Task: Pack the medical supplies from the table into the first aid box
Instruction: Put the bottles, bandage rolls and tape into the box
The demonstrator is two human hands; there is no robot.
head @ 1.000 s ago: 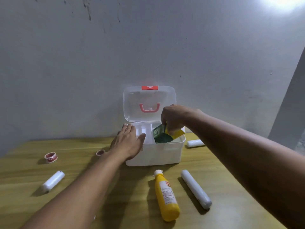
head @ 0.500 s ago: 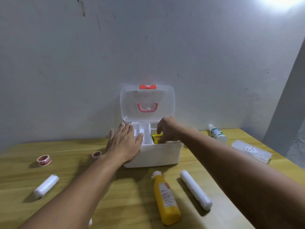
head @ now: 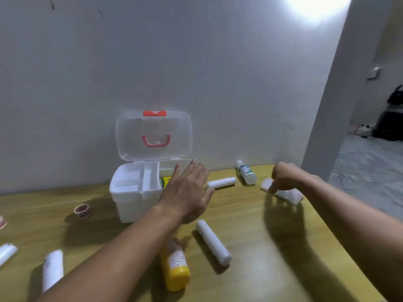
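Right hand (head: 283, 177) left the box (head: 133, 192), now seemingly pinching a clear packet (head: 287, 195).

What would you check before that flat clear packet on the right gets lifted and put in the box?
1. Lid of the first aid box open: ok.
2. Right hand on the clear packet: ok, fingers touching it.
3. Firm grip: cannot tell, blurred.
4. Left hand clear of the opening: not ok, it hovers over the box's right side.
5. Room inside: cannot tell; the green and yellow pack sits there, the rest is hidden.
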